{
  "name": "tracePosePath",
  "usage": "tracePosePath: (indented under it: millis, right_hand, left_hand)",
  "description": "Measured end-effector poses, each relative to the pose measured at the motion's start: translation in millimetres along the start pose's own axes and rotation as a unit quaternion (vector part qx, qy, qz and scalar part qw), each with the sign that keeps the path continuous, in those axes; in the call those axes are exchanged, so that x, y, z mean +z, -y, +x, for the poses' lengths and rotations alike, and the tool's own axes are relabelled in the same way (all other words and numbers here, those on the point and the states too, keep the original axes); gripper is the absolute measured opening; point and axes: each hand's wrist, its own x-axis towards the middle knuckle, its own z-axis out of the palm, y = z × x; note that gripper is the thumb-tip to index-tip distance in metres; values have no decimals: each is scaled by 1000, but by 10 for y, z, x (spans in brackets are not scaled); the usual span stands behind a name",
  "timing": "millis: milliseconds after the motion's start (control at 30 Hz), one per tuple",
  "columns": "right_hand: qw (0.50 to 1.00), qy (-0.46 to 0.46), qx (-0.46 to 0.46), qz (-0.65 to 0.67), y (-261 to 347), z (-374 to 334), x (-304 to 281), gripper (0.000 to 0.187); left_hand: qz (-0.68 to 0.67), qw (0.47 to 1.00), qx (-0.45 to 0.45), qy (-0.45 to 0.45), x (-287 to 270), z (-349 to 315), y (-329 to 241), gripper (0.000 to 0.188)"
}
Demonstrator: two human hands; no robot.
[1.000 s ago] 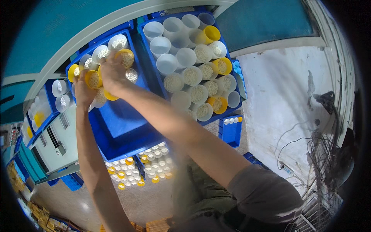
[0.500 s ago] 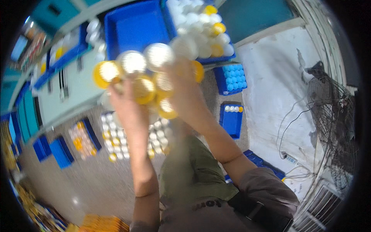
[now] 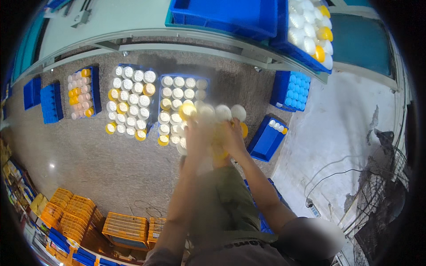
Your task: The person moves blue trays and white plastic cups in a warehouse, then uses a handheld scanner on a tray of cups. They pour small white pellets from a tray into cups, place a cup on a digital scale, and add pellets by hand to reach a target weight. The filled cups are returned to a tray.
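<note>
Between my two hands is a cluster of several white and yellow round-ended plastic containers (image 3: 238,113), pressed together in a bunch. My left hand (image 3: 195,135) grips the cluster's left side, beside a yellow one. On its other side, the fingers of my right hand (image 3: 232,138) are wrapped round the containers. The middle of the bunch is smeared by a blurry patch. It is held over the right edge of a blue crate (image 3: 184,75) on the floor, packed with rows of similar containers. Part of that crate is hidden behind my hands.
Another block of white and yellow containers (image 3: 131,99) stands left of that crate. Overhead, a bench bears a blue tray (image 3: 226,20) and a filled crate (image 3: 306,55). At right are a crate of light-blue pieces (image 3: 296,91) and a blue bin (image 3: 266,142). Orange crates (image 3: 126,228) stand lower left.
My hands and the bunch of containers have come away from the bench trays to above the floor crates. The view has swung down, showing more floor.
</note>
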Motion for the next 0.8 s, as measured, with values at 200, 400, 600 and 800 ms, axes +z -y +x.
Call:
tracePosePath:
  millis: [200,400,600,800]
  right_hand:
    - [996,-16,78,30,-31,1249,941,72]
    - [992,30,116,51,-148,1818,1694,89]
    - [998,21,57,-34,-241,1820,1860,73]
    - [999,15,28,-27,-285,1850,1890,63]
  left_hand:
    - [-11,996,7,-91,355,1110,1046,75]
    - [26,999,17,-26,597,1662,2052,74]
    - [49,998,39,-9,649,1613,2460,90]
    - [7,998,-45,49,799,1581,2242,97]
